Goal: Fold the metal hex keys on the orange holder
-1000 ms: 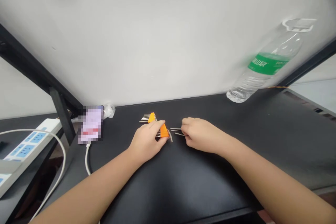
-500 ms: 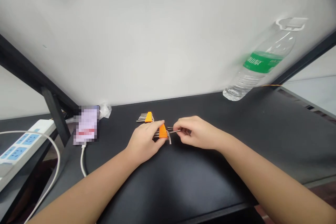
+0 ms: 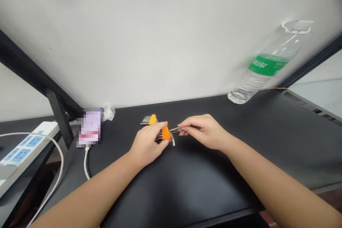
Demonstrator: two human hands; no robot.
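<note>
Between its thumb and fingers, my left hand (image 3: pixel 146 145) grips an orange hex key holder (image 3: pixel 166 133) with several metal keys through it. Some short bent ends stick out on its right side. My right hand (image 3: pixel 201 131) pinches a thin silver hex key (image 3: pixel 174 129) whose left end meets the holder's right side; whether it sits in a slot I cannot tell. Just behind my left hand, a second orange holder (image 3: pixel 152 119) lies on the black table (image 3: pixel 171 188), its row of hex keys pointing left.
On the left lies a phone (image 3: pixel 90 126) with a white charging cable (image 3: pixel 86 165) plugged in. Crumpled clear plastic (image 3: pixel 109 113) is beside it. A white power strip (image 3: pixel 25 149) stands further left. At the back right, a large green-labelled bottle (image 3: pixel 267 65) leans near the wall.
My right hand has shifted slightly up, its thumb now stretched along the hex key, and the key's angle has changed. My left hand keeps its grip on the holder.
</note>
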